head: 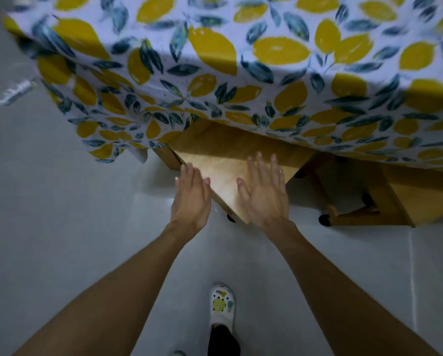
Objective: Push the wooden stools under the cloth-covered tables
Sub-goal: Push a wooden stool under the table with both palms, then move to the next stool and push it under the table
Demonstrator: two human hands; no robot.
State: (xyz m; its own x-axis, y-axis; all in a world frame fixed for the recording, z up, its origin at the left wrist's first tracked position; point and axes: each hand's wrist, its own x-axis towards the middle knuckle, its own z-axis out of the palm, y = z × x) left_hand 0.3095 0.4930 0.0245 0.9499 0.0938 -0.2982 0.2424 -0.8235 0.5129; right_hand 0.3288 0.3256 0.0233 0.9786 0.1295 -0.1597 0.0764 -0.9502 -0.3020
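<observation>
A table draped in a white cloth with yellow lemons and dark leaves (241, 73) fills the upper view. A pale wooden stool (230, 165) sits partly under its hanging edge, one corner of the seat sticking out toward me. My left hand (191, 199) lies flat against the stool's left edge, fingers together. My right hand (264, 194) rests flat on the seat near its corner, fingers spread. Neither hand grips anything. A second wooden stool (400, 199) stands to the right, mostly under the cloth.
Pale grey tiled floor (74, 227) spreads to the left and in front. My foot in a white patterned shoe (221, 305) stands below the hands. A blurred silvery object (15, 92) lies at the far left by the table's corner.
</observation>
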